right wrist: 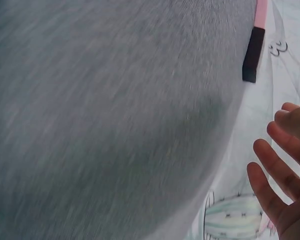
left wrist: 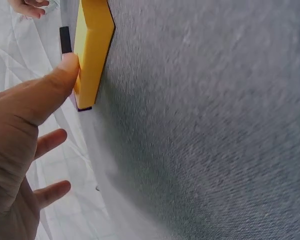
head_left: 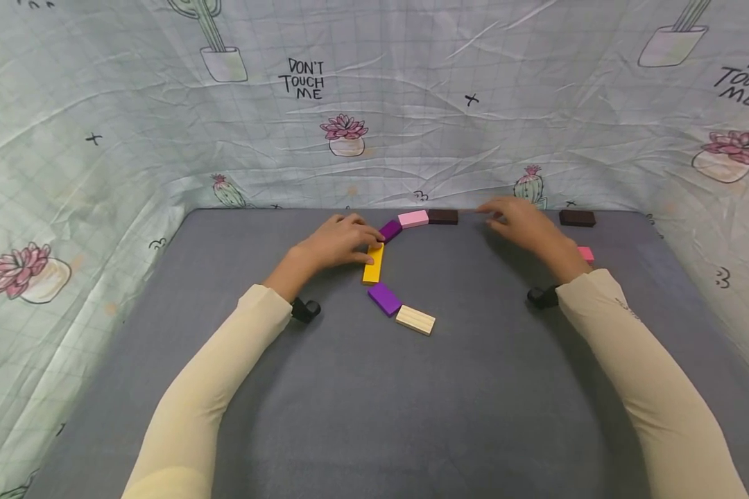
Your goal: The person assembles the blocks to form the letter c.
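Note:
A curved row of flat wooden blocks lies on the table. From its far end run a dark brown block (head_left: 443, 217), a pink block (head_left: 413, 219), a dark purple block (head_left: 390, 231), a yellow block (head_left: 372, 265), a violet block (head_left: 384, 299) and a pale wood-grain block (head_left: 415, 319). My left hand (head_left: 343, 241) is over the yellow block's left side. Its thumb (left wrist: 65, 75) touches the yellow block, while the other fingers stretch out loosely. To the right of the dark brown block, my right hand (head_left: 521, 223) hovers with relaxed, spread fingers and holds nothing.
Another dark brown block (head_left: 577, 218) lies near the back right edge of the grey table (head_left: 374, 416). A coral-pink block (head_left: 585, 254) shows partly behind my right wrist. Cloth printed with cacti (head_left: 399, 138) hangs along the back and sides.

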Tool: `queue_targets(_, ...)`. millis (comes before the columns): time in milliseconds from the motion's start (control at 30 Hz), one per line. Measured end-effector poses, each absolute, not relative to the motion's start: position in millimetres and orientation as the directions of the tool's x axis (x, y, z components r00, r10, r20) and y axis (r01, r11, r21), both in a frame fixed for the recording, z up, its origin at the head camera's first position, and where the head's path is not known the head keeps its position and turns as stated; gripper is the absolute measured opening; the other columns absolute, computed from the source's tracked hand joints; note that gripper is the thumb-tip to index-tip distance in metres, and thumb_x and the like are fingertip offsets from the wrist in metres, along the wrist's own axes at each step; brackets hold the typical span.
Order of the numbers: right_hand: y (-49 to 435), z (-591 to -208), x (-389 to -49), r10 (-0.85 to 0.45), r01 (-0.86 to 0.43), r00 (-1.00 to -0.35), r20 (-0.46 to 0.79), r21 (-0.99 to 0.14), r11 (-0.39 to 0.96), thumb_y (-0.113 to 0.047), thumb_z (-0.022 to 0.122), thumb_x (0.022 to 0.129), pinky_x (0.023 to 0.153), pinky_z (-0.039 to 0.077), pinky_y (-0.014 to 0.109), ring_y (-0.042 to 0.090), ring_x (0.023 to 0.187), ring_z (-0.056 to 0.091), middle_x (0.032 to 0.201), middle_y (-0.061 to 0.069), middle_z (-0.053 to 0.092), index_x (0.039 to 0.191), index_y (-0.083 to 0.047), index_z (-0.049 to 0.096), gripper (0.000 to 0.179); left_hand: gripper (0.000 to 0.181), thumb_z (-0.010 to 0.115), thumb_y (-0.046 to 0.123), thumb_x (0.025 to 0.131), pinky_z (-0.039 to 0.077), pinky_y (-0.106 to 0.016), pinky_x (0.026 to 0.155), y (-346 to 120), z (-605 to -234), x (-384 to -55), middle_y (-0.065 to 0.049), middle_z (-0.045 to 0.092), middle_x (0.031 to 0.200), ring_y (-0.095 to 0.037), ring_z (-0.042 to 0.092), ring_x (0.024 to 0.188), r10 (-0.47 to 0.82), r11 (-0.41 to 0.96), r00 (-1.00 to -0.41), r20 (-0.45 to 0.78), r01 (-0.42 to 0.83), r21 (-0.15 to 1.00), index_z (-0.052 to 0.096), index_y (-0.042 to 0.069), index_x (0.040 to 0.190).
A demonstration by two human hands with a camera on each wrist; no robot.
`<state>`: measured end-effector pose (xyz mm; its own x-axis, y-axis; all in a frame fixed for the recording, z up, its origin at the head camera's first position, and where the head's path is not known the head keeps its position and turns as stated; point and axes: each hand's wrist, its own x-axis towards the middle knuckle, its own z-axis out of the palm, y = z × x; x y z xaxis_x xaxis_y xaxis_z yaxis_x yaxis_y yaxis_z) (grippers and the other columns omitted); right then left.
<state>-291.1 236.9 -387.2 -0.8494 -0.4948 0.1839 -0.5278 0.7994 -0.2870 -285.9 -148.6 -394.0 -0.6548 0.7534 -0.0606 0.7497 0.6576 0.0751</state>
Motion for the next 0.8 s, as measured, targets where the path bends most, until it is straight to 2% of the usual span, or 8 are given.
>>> queue_targets(100,246.8,-383.1,-283.9,-0.464,-0.492,-0.871,0.162,-0.299,0.818,0.001,0.064,0.096,0.089,0.051,0.056,0.041,0.108,0.066,0.128,0.023,0.066,0.129,0.001,0.066,0.033,0.039,0.070,0.039,0.096,0.036,-0.057,0.109,-147.4,-393.9,-278.9,0.005,0.063,0.139,-0.029,0.048,0.132,0.771,0.637,-0.637,-0.012,0.771,0.028,0.072,0.020,0.130)
queue_targets(200,256.5,-380.6,-277.3,-0.444,-0.471,-0.882,0.157,-0.293,0.832,-0.001,0.064,0.097,0.087,0.051,0.056,0.040,0.109,0.065,0.130,0.023,0.064,0.131,-0.001,0.066,0.034,0.035,0.072,0.033,0.096,0.040,-0.055,0.107,-144.0,-393.2,-267.0,0.003,0.066,0.134,-0.029,0.052,0.128,0.803,0.594,-0.593,0.065,0.805,0.003,0.073,0.018,0.127)
queue_targets(400,278.4,-378.5,-269.8,-0.423,-0.454,-0.891,0.166,-0.270,0.849,-0.003,0.064,0.098,0.088,0.049,0.057,0.041,0.109,0.064,0.129,0.024,0.064,0.131,-0.003,0.066,0.034,0.027,0.072,0.030,0.097,0.042,-0.050,0.104,-133.1,-394.1,-235.9,0.005,0.071,0.125,-0.023,0.057,0.121,0.881,0.431,-0.422,0.215,0.902,0.005,0.076,0.018,0.121)
queue_targets(567,301.0,-376.9,-268.5,-0.391,-0.422,-0.906,0.165,-0.256,0.870,-0.002,0.064,0.097,0.090,0.048,0.059,0.042,0.108,0.064,0.127,0.024,0.065,0.131,-0.003,0.066,0.035,0.025,0.073,0.032,0.096,0.043,-0.046,0.101,-121.9,-395.0,-213.5,0.010,0.072,0.121,-0.020,0.059,0.118,0.916,0.308,-0.290,0.279,0.951,-0.023,0.077,0.022,0.118)
queue_targets(667,317.1,-376.3,-270.9,-0.371,-0.396,-0.917,0.145,-0.240,0.886,-0.002,0.062,0.098,0.088,0.048,0.060,0.044,0.106,0.064,0.125,0.028,0.065,0.131,-0.001,0.065,0.033,0.023,0.073,0.031,0.095,0.043,-0.044,0.102,-118.1,-396.9,-205.1,0.012,0.072,0.120,-0.018,0.059,0.118,0.926,0.265,-0.249,0.284,0.964,-0.019,0.078,0.024,0.117)
queue_targets(800,339.2,-378.2,-276.2,-0.336,-0.357,-0.933,0.130,-0.223,0.907,-0.002,0.059,0.098,0.089,0.046,0.063,0.048,0.106,0.064,0.121,0.031,0.065,0.129,0.004,0.063,0.032,0.023,0.074,0.029,0.095,0.041,-0.045,0.104,-116.3,-398.9,-199.2,0.011,0.072,0.120,-0.019,0.059,0.119,0.933,0.243,-0.233,0.276,0.970,-0.004,0.078,0.023,0.117)
